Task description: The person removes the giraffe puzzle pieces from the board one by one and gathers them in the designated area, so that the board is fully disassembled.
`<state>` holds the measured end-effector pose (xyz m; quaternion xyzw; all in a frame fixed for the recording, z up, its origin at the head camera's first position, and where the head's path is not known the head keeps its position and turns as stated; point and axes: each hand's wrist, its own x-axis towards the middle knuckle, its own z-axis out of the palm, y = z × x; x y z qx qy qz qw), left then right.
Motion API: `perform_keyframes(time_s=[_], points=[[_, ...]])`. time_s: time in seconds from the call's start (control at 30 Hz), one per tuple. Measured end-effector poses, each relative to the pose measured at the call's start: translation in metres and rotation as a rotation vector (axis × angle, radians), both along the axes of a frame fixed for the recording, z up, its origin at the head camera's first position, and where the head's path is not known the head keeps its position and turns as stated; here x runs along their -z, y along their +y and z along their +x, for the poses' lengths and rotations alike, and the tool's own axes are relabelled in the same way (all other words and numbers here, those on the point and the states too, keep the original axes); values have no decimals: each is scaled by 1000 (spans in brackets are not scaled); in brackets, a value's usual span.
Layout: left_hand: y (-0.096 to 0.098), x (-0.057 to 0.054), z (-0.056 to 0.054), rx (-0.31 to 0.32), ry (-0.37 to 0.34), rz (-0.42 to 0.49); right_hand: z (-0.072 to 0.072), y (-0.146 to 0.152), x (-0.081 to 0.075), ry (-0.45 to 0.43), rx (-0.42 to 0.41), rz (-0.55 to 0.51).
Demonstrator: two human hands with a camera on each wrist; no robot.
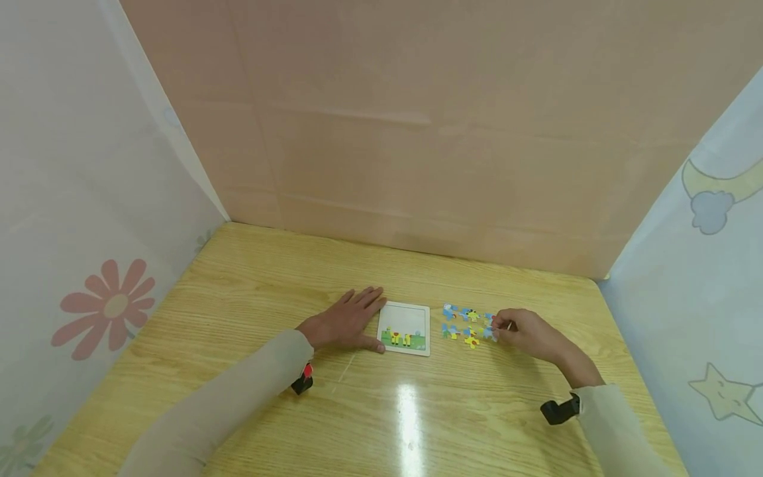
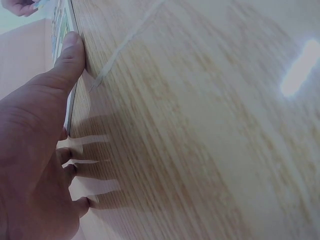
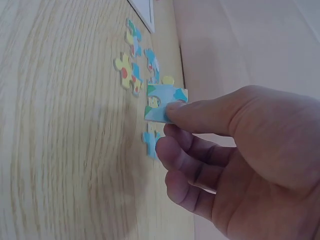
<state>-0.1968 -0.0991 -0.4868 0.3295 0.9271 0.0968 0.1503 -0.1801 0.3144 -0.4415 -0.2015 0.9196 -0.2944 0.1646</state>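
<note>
A square puzzle board (image 1: 404, 329) with a white frame lies on the table, a green strip with yellow figures along its lower part and a bare white area above. My left hand (image 1: 348, 322) rests spread at the board's left side, thumb touching its lower left edge. My right hand (image 1: 530, 333) pinches a light blue puzzle piece (image 3: 159, 111) with green corners between thumb and finger, raised over the other pieces. Several loose puzzle pieces (image 1: 465, 313), blue and yellow with red spots, lie in two rough rows right of the board.
The wooden table (image 1: 334, 424) meets a brown wall (image 1: 429, 165) at the back. Patterned cloth panels, with a flower (image 1: 113, 305) at left and a star (image 1: 721, 392) at right, flank it. Black straps with small devices (image 1: 560, 409) sit on both wrists.
</note>
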Motion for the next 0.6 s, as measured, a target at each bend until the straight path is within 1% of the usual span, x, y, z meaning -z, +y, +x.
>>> perform_keyframes(time_s=[0.23,0.43,0.6], points=[[0,0,0,-5,-2,11,1,9,6,-31,-2,21],[0,-1,0,-3,-14,11,1,12,14,-55,31,49],[-1,1,-1,4,-3,6,0,12,17,-61,52,56]])
